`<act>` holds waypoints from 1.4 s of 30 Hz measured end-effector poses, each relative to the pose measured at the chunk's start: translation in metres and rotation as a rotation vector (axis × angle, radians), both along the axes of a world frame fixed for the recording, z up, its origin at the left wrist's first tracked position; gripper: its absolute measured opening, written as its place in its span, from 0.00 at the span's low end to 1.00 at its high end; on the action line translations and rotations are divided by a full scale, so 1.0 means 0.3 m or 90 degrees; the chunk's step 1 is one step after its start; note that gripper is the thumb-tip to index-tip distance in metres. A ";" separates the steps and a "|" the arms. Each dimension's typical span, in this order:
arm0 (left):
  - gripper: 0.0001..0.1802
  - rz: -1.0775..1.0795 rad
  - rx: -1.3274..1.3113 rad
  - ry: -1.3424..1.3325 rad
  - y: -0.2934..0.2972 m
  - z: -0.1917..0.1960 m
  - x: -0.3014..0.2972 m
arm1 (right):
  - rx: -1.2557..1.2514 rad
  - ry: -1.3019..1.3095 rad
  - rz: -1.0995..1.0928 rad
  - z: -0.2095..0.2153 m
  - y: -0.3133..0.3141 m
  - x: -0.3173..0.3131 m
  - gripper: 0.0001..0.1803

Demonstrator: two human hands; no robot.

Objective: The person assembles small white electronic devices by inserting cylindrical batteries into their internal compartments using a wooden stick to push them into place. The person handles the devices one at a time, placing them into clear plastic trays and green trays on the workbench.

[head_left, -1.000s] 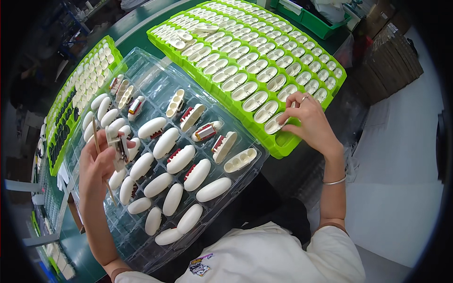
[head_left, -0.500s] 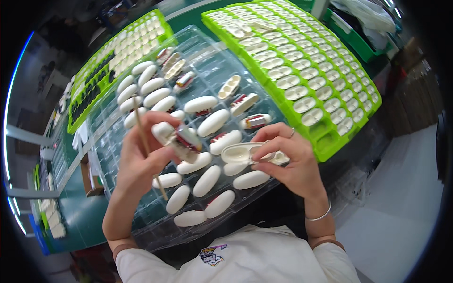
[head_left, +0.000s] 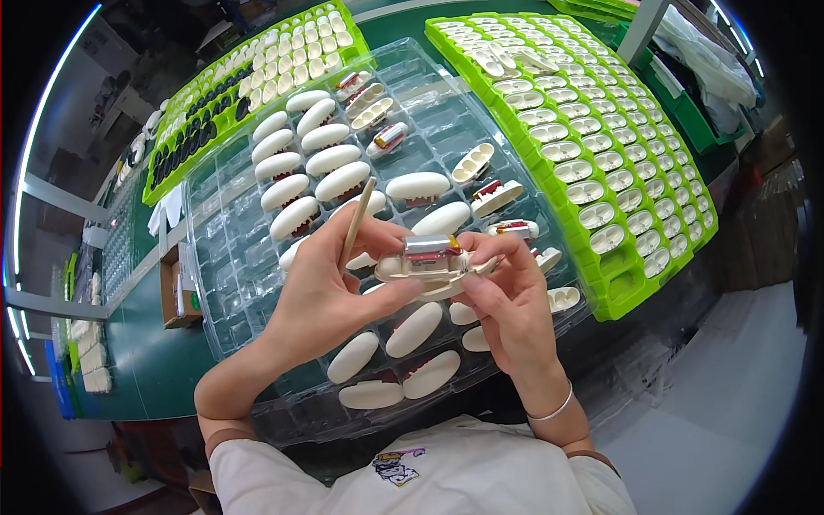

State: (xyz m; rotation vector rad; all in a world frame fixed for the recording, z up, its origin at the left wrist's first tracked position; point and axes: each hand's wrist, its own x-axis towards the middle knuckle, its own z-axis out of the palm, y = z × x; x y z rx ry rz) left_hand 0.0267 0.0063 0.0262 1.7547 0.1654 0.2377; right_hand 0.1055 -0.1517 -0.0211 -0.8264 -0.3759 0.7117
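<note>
Above the clear tray, my left hand (head_left: 330,270) is closed on an off-white inner piece carrying a silver battery (head_left: 431,246) with a red circuit board. A thin tan stick (head_left: 356,225) is also tucked between that hand's fingers. My right hand (head_left: 512,300) pinches the right end of an open off-white oval case shell (head_left: 442,290). The inner piece sits against the shell, and fingers of both hands meet around them; how far one is inside the other cannot be made out. Just below lie closed white oval cases (head_left: 415,330).
Beneath my hands, a clear compartment tray (head_left: 236,300) bears several white cases and battery pieces. A green tray (head_left: 620,283) of off-white shells stands to the right. Another green tray (head_left: 232,116) at far left holds white and black parts. A small cardboard box (head_left: 178,287) stands left.
My hands have come together, bringing the battery piece from the left against the shell. The view has shifted, so the trays appear farther right.
</note>
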 end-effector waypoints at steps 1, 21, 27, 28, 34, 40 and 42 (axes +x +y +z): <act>0.18 -0.008 0.009 0.007 0.004 0.000 0.001 | -0.001 0.007 -0.006 0.005 -0.002 -0.002 0.14; 0.21 0.029 -0.056 0.053 -0.005 0.009 0.004 | -0.007 -0.046 -0.126 0.027 0.024 -0.010 0.26; 0.25 0.058 -0.063 0.003 -0.031 0.006 0.002 | -0.054 -0.135 -0.164 0.023 0.027 -0.020 0.27; 0.25 0.055 -0.057 -0.007 -0.031 0.003 0.000 | -0.061 -0.127 -0.159 0.027 0.025 -0.021 0.27; 0.28 0.039 0.010 -0.058 -0.029 -0.007 -0.006 | -0.117 -0.131 -0.156 0.029 0.020 -0.015 0.27; 0.27 0.080 -0.001 -0.064 -0.042 -0.005 -0.009 | -0.123 -0.119 -0.172 0.028 0.020 -0.017 0.25; 0.27 0.063 0.042 -0.053 -0.038 -0.004 -0.010 | -0.125 -0.123 -0.173 0.030 0.019 -0.019 0.25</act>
